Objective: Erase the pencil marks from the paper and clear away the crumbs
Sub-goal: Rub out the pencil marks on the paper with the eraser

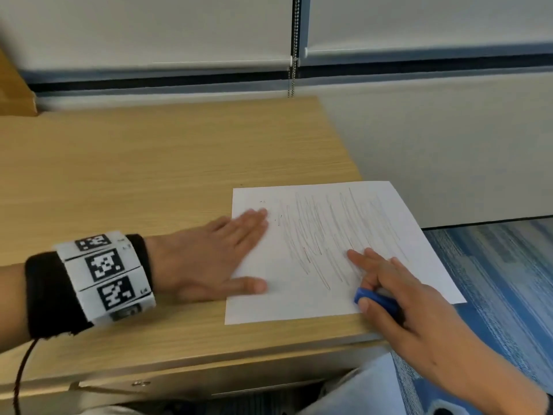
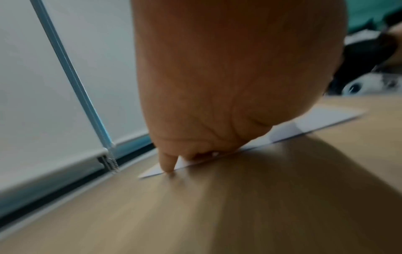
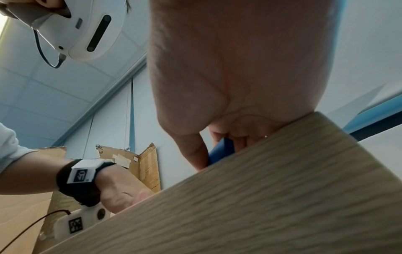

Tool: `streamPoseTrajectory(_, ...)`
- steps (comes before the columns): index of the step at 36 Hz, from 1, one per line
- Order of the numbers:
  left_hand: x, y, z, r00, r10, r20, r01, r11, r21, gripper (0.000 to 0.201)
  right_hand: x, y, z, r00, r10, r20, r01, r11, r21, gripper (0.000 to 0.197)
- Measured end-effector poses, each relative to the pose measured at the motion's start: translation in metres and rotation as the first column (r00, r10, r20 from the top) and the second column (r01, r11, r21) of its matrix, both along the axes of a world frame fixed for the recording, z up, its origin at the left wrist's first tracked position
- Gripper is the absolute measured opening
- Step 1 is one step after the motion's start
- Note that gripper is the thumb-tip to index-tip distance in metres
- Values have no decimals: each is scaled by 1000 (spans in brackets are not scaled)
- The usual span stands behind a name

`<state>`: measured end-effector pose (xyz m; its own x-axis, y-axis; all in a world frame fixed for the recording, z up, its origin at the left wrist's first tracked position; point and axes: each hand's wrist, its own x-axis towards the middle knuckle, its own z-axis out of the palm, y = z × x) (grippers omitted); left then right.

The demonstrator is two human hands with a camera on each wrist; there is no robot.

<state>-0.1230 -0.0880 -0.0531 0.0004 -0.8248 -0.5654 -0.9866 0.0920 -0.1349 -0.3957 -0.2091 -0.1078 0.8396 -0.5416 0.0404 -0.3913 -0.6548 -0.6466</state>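
Right hand (image 1: pixel 401 295) around blue eraser (image 1: pixel 377 300)

Even, soft daylight is recorded throughout. Motion blur is noted on the desk (image 2: pixel 217 214) in both wrist views; a broad shadow is cast beneath the left hand (image 2: pixel 217 77).

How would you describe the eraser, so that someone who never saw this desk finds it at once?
Start at the wooden desk and go to the white paper at its right end, covered in pencil scribbles. At the paper's near edge, the right hand pinches the eraser. It is the only blue thing on the desk.
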Motion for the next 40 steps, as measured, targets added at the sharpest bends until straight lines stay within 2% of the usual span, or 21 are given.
streamPoseTrajectory(1, 2, 0, 0, 1000, 3, 30, -2, 1000, -7, 95, 0, 0, 0, 1000, 3, -12, -3, 1000, 2, 30)
streamPoseTrajectory(3, -8, 1, -1, 991, -128, 33, 128, 992, -20, 96, 0, -1, -1, 999, 4, -35, -4, 1000, 4, 37)
streamPoseTrajectory(5, -29, 6, -3, 948, -316, -44, 315, 948, -40, 94, -1, -2, -3, 1000, -3, -26, 3, 1000, -1, 50)
streamPoseTrajectory(7, -44, 8, -8, 911, -394, -125, 390, 919, -52, 91, -1, -2, -2, 1000, 2, -20, -2, 1000, -2, 46)
streamPoseTrajectory(10, -36, 2, -8, 945, -296, -140, 296, 955, -24, 89, -1, -2, -3, 1000, 13, -19, -13, 1000, -6, 56)
streamPoseTrajectory(13, -6, -7, -3, 995, -68, -79, 68, 998, 0, 92, 0, -2, -2, 1000, 20, -22, -21, 1000, -17, 57)
streamPoseTrajectory(15, 14, -13, -3, 997, 69, -23, -69, 998, 2, 97, 1, -2, 0, 999, 29, -23, -29, 999, -27, 56)
streamPoseTrajectory(17, 24, -17, -2, 989, 146, 22, -146, 989, -8, 104, 1, -1, 1, 999, 32, -21, -33, 998, -47, 62)
streamPoseTrajectory(20, 14, -24, 0, 996, 92, 18, -92, 995, -47, 100, 2, 0, 2, 999, 25, -24, -26, 998, -50, 55)
streamPoseTrajectory(24, -23, -37, -5, 983, -167, -74, 158, 981, -115, 90, 3, -1, 2, 999, 32, 12, -31, 998, -50, 57)
streamPoseTrajectory(26, -32, -44, -12, 971, -211, -113, 202, 976, -85, 89, 4, 0, 3, 999, 35, 35, -33, 998, -53, 54)
streamPoseTrajectory(29, -23, -52, -11, 983, -147, -112, 140, 988, -66, 91, 4, 0, 4, 998, 30, 47, -27, 999, -47, 52)
streamPoseTrajectory(33, 9, -57, -2, 994, 100, -46, -101, 995, -24, 94, 4, -1, 3, 1000, 27, 15, -27, 998, -53, 38)
streamPoseTrajectory(35, 21, -57, -2, 982, 188, -20, -188, 982, -26, 99, 4, -1, 4, 999, 32, 13, -31, 999, -43, 40)
streamPoseTrajectory(37, 23, -57, -3, 983, 183, -29, -184, 982, -41, 102, 4, -1, 5, 999, 42, 24, -40, 998, -49, 43)
streamPoseTrajectory(40, 7, -52, -5, 994, 34, -107, -38, 999, -36, 91, 3, 0, 5, 998, 50, 39, -48, 997, -66, 41)
